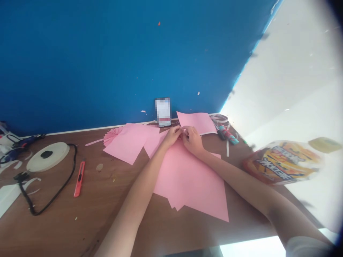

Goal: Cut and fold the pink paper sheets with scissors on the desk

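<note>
My left hand (pixel 173 135) and my right hand (pixel 192 140) meet over a stack of pink paper sheets (pixel 190 178) on the brown table (pixel 112 200). The fingertips of both hands pinch a small piece of pink paper (pixel 183 132) between them. More pink sheets lie to the left (pixel 131 141) and behind the hands (pixel 198 122). A folded pink paper fan (pixel 112 135) rests at the far left edge of the sheets.
A red utility knife (pixel 79 178) lies left of my arms. A white round device (pixel 48 155) with a black cord (pixel 53 200) sits further left. Markers (pixel 227 135) lie at the back right, a snack bag (pixel 281 162) at the right. A blue wall stands behind.
</note>
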`<control>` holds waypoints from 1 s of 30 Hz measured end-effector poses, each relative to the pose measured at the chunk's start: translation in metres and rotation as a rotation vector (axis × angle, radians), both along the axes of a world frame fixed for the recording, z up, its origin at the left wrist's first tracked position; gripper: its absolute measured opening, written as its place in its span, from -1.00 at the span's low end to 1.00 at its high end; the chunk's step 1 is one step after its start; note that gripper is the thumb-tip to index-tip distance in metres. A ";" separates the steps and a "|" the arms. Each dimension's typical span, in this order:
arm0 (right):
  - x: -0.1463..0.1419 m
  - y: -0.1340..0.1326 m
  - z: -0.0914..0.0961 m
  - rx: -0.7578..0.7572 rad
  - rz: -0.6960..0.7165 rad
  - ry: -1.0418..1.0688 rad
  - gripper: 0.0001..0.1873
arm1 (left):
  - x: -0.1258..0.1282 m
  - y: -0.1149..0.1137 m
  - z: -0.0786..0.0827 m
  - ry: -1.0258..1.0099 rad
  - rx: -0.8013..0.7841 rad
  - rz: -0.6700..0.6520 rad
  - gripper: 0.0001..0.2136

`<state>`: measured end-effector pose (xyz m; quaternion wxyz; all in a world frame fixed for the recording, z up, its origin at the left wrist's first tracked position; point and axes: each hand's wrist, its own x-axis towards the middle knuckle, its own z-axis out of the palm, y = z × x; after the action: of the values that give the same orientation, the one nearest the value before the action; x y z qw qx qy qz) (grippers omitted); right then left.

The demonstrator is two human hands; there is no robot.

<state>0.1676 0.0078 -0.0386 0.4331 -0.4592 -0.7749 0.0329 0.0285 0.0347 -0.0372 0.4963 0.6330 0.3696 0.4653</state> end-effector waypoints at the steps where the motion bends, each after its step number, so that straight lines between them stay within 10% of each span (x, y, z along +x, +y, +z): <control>1: 0.000 0.000 0.000 0.008 0.000 -0.001 -0.74 | 0.000 0.000 0.000 -0.008 -0.004 -0.001 -0.71; 30: 0.000 0.000 0.001 0.013 0.069 0.000 -0.73 | -0.002 -0.001 -0.001 -0.043 -0.069 0.013 -0.65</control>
<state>0.1677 0.0077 -0.0379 0.4347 -0.4294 -0.7904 0.0430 0.0264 0.0338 -0.0378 0.5226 0.6028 0.3789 0.4689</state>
